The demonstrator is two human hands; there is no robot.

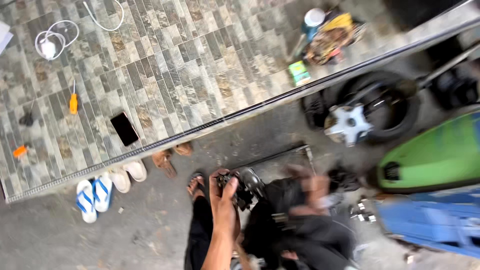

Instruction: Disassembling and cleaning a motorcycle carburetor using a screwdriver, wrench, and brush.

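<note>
left hand (225,197): raised on an outstretched forearm, back turned to the camera, fingers curled closed around something dark | right hand (310,192): blurred, held just to the right at about the same height, fingers spread loosely; its grip cannot be told

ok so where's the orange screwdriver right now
In the head view the orange-handled screwdriver lies on the tiled floor at the left, between the coiled white cable and the black phone.
</note>
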